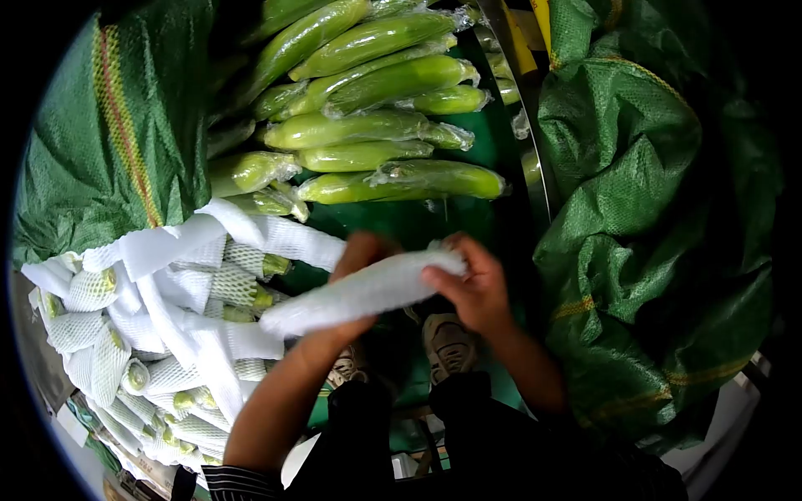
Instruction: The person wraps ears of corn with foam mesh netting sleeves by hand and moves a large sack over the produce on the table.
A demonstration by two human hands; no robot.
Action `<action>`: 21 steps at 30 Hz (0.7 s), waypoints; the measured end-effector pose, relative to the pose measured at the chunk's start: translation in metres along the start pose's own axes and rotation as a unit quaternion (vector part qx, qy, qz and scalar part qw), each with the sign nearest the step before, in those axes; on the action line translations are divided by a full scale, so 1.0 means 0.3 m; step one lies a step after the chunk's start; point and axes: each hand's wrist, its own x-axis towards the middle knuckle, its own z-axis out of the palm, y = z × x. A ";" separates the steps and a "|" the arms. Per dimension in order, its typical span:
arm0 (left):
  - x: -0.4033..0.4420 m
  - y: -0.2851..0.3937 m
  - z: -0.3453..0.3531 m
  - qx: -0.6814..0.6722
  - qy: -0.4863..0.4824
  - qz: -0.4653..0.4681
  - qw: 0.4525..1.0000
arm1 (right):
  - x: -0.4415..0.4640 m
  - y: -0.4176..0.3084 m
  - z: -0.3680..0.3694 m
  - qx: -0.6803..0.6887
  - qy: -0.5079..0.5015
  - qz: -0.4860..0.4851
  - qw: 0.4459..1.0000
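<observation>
Between my hands a white foam net sleeve (pixel 359 294) slants across the view, blurred by motion. It looks filled out, but what is inside cannot be made out. My right hand (pixel 478 280) pinches its right end, thumb in front. My left hand (pixel 361 252) is wrapped round its middle from behind, mostly hidden by the sleeve. Beyond my hands lie several long green ears, apparently corn, in clear film (pixel 401 177). To the left is a heap of ears in foam net sleeves (pixel 180 376), with loose white sleeves (pixel 163 246) on top.
A green woven sack (pixel 125 142) stands at the upper left, above the heap. Another crumpled green sack (pixel 626 209) fills the right side. A metal edge (pixel 535 125) runs beside the green surface (pixel 376 219). My shoes (pixel 449 346) show below my hands.
</observation>
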 end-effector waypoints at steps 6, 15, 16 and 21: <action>0.250 -0.092 -0.002 0.177 0.107 -0.010 0.978 | 0.214 -0.086 -0.185 -0.517 0.176 -0.157 0.823; 0.193 -0.004 0.025 -0.250 0.109 -0.213 0.938 | 0.268 -0.028 -0.139 -0.686 -0.045 0.031 0.726; 0.156 0.011 0.026 -0.157 0.138 -0.148 0.967 | 0.215 -0.022 -0.087 -0.668 -0.050 0.055 0.740; -0.036 0.257 0.042 0.193 0.103 0.101 0.970 | 0.031 0.180 0.009 -0.350 -0.173 -0.158 0.907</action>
